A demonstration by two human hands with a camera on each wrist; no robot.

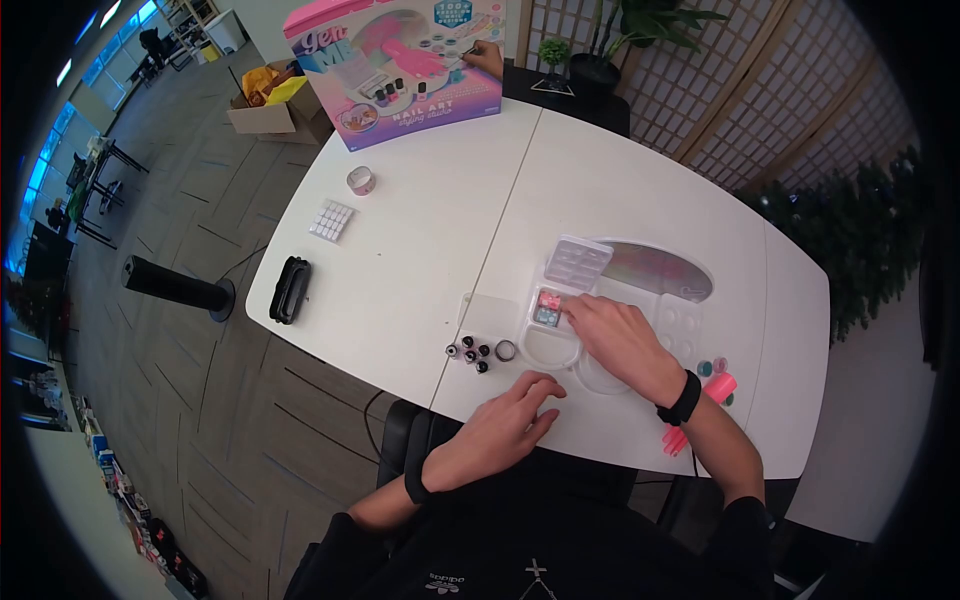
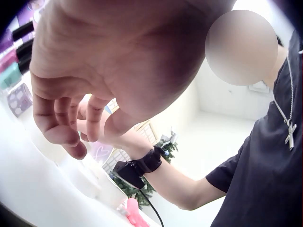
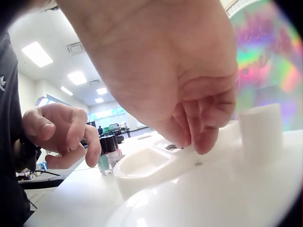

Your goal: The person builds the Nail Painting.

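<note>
My right hand (image 1: 625, 340) reaches over a white moulded tray (image 1: 529, 350), its bent fingertips right at a small divided compartment. Pink pieces (image 1: 549, 299) and grey-blue pieces (image 1: 547, 316) lie in that compartment, whose clear sectioned lid (image 1: 578, 262) stands raised behind it. From the right wrist view, the fingers (image 3: 206, 142) point down to the tray; I cannot tell whether they pinch anything. A mirror (image 1: 655, 272) rises at the tray's back. My left hand (image 1: 507, 422) hovers near the table's front edge, fingers loosely bent and holding nothing.
Several black-capped nail polish bottles (image 1: 470, 353) and a small ring-shaped roll (image 1: 505, 350) stand left of the tray. Right of it lies a bright pink item (image 1: 718, 388) beside small round pots (image 1: 712, 367). A nail art box (image 1: 400, 80), a white gridded block (image 1: 332, 220) and a black case (image 1: 290, 290) sit farther left.
</note>
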